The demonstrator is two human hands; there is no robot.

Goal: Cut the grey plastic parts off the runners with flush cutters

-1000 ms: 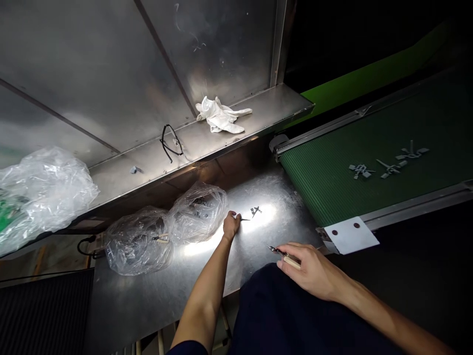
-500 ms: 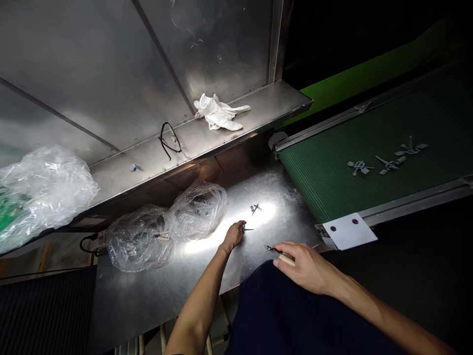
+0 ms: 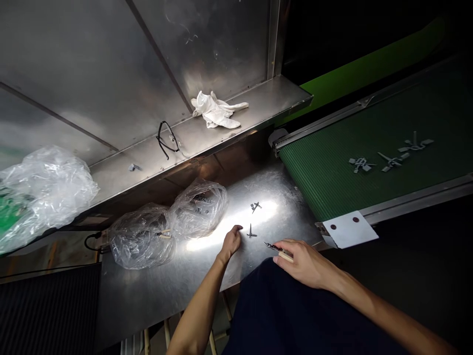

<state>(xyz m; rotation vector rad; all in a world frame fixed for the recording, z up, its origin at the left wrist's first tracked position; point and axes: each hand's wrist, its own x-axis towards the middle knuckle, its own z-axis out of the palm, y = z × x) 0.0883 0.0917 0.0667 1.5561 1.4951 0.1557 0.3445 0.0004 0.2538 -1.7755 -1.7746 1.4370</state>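
Note:
My right hand [image 3: 305, 264] is closed around a pair of nippers [image 3: 284, 254] with cream handles, jaws pointing left over the metal table's front. My left hand [image 3: 232, 240] is above the table with its fingers curled together; whether something small is between the fingertips is hidden. Just right of those fingertips, apart from them, a small dark grey branched plastic piece [image 3: 251, 231] lies on the table [image 3: 273, 190]. Farther back lies a similar grey piece [image 3: 255, 206] in the bright patch of light.
Two clear plastic bags [image 3: 199, 209] [image 3: 142, 236] stand left, with another cream-handled tool [image 3: 163, 233] at the nearer one. A shelf holds white gloves [image 3: 218, 111], black-framed glasses [image 3: 166, 140] and a bundled plastic bag [image 3: 48, 190]. Several grey pieces [image 3: 391, 160] rest on the green conveyor [image 3: 325, 182].
The small grey piece, earlier at my left fingertips, now lies apart from them on the table, turned with its long prong pointing away. My right hand keeps its hold on the nippers.

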